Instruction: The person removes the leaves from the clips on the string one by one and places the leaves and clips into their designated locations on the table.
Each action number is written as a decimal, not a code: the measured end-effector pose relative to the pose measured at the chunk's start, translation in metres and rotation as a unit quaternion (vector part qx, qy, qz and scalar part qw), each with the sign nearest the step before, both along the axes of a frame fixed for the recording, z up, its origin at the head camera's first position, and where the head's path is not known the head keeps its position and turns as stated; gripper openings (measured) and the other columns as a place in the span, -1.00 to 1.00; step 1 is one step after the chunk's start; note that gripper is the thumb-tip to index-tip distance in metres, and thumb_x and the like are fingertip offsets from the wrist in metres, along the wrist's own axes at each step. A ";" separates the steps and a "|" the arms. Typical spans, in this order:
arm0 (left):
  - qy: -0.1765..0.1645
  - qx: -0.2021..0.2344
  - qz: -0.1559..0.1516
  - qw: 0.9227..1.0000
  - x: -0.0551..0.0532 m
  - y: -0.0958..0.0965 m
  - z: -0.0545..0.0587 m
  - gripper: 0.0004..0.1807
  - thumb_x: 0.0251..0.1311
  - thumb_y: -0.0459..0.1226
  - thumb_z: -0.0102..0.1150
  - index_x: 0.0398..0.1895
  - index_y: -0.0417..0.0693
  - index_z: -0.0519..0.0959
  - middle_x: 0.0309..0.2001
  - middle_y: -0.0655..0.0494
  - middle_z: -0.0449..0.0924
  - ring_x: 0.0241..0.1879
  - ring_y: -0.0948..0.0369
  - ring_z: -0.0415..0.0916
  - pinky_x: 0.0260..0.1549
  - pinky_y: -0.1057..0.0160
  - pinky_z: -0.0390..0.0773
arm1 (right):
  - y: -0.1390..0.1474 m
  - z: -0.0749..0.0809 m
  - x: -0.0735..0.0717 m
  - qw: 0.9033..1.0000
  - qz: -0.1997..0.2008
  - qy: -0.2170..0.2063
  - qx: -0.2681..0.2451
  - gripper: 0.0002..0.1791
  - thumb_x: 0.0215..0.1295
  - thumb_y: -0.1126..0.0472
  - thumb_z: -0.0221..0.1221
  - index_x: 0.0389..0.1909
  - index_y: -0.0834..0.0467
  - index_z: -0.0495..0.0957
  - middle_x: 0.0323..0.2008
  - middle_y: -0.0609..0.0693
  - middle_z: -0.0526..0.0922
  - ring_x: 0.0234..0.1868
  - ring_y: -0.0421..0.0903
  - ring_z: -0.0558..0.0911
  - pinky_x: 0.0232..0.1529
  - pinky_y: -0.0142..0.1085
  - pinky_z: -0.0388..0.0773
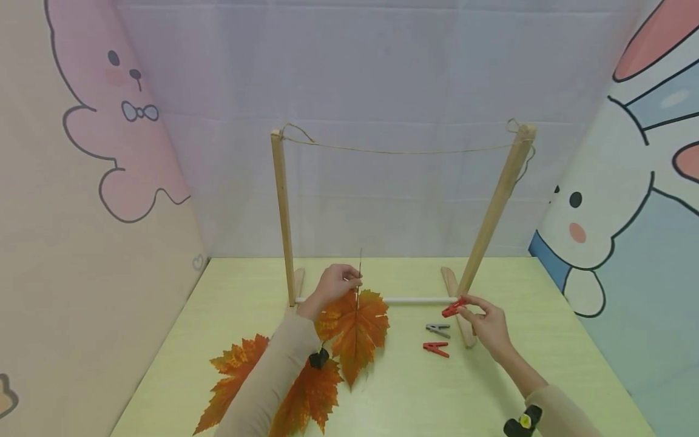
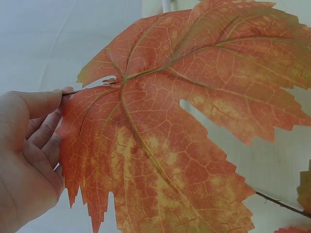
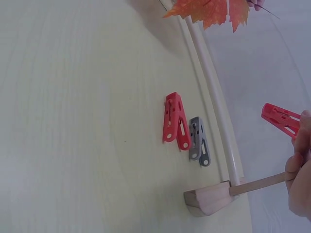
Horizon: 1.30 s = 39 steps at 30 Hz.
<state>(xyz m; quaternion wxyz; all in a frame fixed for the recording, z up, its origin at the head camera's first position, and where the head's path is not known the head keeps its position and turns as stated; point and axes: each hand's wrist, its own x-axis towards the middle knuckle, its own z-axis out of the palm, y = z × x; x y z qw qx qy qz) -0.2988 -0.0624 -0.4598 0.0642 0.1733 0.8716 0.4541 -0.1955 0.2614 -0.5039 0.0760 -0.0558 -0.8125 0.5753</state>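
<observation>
Between thumb and fingers my left hand [image 1: 339, 283] pinches the thin dark stem of an orange maple leaf [image 1: 357, 334], whose blade hangs below the hand. The left wrist view shows this leaf [image 2: 160, 116] large, with its veins and the pinched stem end. My right hand [image 1: 489, 328] holds a red clothespin [image 1: 453, 307] by one end, beside the right post's foot. In the right wrist view the held clothespin [image 3: 281, 118] points away from the fingers. A grey clothespin [image 1: 438, 329] and a second red clothespin [image 1: 435, 349] lie on the table left of the right hand.
Two wooden posts [image 1: 281, 212] carry a sagging twine line [image 1: 398, 152] between their tops. A white rod [image 1: 417, 300] joins their feet low down. Two more orange leaves [image 1: 235, 376] lie at the front left, partly under the left sleeve. Cartoon-printed cloth surrounds the table.
</observation>
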 end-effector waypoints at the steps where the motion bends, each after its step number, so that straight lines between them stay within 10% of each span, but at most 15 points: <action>1: -0.005 0.003 0.001 1.000 0.001 -0.001 -0.002 -0.87 0.14 -0.32 0.15 -0.30 -0.20 0.62 -0.41 0.03 0.62 -0.46 0.23 0.55 -0.48 0.32 0.53 | 0.000 -0.003 0.000 1.000 -0.002 -0.005 0.001 -0.50 0.17 0.15 0.19 0.07 0.35 0.43 -0.41 -0.25 0.54 -0.79 -0.32 0.21 -0.76 -0.42 0.19; 19: -0.103 0.027 0.010 0.994 0.015 -0.017 -0.034 -0.84 0.14 -0.41 0.11 -0.28 -0.36 0.59 -0.40 -0.06 0.62 -0.49 0.24 0.53 -0.44 0.30 0.53 | -0.005 -0.022 0.009 1.000 -0.015 -0.023 0.000 -0.53 0.16 0.20 0.21 0.04 0.38 0.45 -0.26 -0.02 0.58 -0.80 -0.34 0.20 -0.76 -0.43 0.19; 39: -0.143 0.048 -0.074 0.986 0.029 -0.026 -0.067 -0.80 0.08 -0.48 0.12 -0.26 -0.51 0.55 -0.38 -0.22 0.62 -0.53 0.11 0.57 -0.50 0.28 0.55 | -0.004 -0.038 0.016 0.998 -0.027 -0.058 -0.007 -0.56 0.17 0.25 0.19 0.04 0.39 0.44 -0.56 0.01 0.53 -0.78 -0.29 0.27 -0.73 -0.43 0.24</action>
